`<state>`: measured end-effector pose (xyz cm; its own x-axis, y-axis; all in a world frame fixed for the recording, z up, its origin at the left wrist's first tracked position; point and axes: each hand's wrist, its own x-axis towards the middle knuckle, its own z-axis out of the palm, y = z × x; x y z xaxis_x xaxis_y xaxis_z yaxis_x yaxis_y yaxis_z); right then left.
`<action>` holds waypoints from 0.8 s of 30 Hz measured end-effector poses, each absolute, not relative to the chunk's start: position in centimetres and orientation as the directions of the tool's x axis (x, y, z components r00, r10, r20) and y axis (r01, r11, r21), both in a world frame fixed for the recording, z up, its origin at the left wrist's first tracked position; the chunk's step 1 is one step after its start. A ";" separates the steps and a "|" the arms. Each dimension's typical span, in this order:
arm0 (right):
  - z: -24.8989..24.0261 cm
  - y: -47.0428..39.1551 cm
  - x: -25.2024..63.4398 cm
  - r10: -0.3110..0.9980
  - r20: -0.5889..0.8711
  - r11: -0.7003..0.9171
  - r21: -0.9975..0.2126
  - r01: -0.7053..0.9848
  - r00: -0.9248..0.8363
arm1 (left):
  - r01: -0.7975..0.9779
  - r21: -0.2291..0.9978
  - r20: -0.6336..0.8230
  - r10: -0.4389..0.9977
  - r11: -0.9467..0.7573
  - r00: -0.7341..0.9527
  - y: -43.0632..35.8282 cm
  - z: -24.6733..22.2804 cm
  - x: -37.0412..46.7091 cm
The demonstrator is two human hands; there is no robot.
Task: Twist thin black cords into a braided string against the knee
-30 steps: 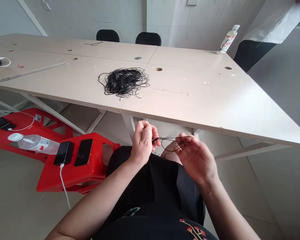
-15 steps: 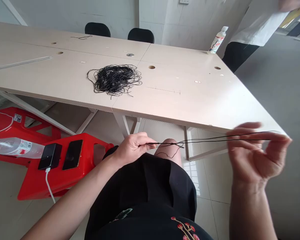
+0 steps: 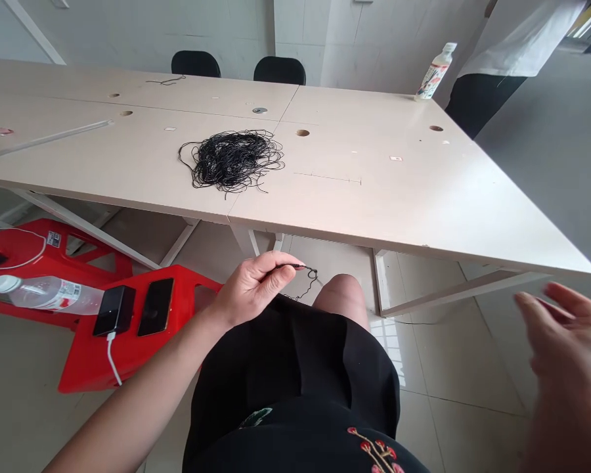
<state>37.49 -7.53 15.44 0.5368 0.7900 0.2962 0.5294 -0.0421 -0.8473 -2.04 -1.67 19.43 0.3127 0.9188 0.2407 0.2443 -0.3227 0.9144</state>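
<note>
Above my lap, my left hand [image 3: 253, 286] pinches a thin black cord [image 3: 311, 279] between thumb and forefinger. A short, curly part of the cord hangs out past the fingertips beside my knee. Far to the right, past the table's corner, my right hand [image 3: 564, 328] is raised with thumb and fingers apart, somewhat blurred, and nothing shows between them. On the table [image 3: 374, 210] lies a large loose tangle of black cord [image 3: 231, 159], beyond both hands.
A bottle [image 3: 434, 72] stands at the table's far right, near a person in white [image 3: 507, 43]. At my left, a red stool [image 3: 83, 368] holds a phone [image 3: 156, 307], a black device [image 3: 114, 310] with a white cable, and a lying bottle [image 3: 54, 294]. Two black chairs stand behind.
My right hand has let go of the stretched cord and moved right and down. The cord no longer spans between my hands. My left hand keeps its pinch, and the view has shifted slightly.
</note>
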 end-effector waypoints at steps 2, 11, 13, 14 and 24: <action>15.5 -6.5 32.3 0.833 0.224 -0.041 -0.887 0.459 0.506 | 0.252 0.906 0.236 0.901 -0.339 0.365 -2.1 20.1 -1.4; 17.5 -3.7 18.6 0.958 0.077 0.048 -0.993 -0.112 -0.278 | 0.339 0.863 0.265 0.907 -0.375 0.329 -3.5 21.7 -0.3; 17.8 -3.5 19.1 0.963 -0.017 -0.059 -0.987 -0.147 -0.270 | 0.351 0.863 0.270 0.918 -0.364 0.289 -3.5 21.7 -0.6; 17.9 -3.5 19.4 0.964 -0.047 -0.092 -0.982 -0.163 -0.261 | 0.346 0.869 0.263 0.923 -0.353 0.281 -3.5 21.7 -0.7; 19.4 -4.1 19.6 0.966 -0.039 -0.068 -0.992 -0.105 -0.257 | 0.237 0.962 0.043 0.930 -0.138 0.366 -3.0 21.1 0.8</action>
<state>19.59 -4.10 19.43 -0.2571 0.9656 -0.0388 -0.1055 -0.0680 -0.9921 0.80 -3.05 21.15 0.3661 0.9296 0.0426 0.2374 -0.1375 0.9616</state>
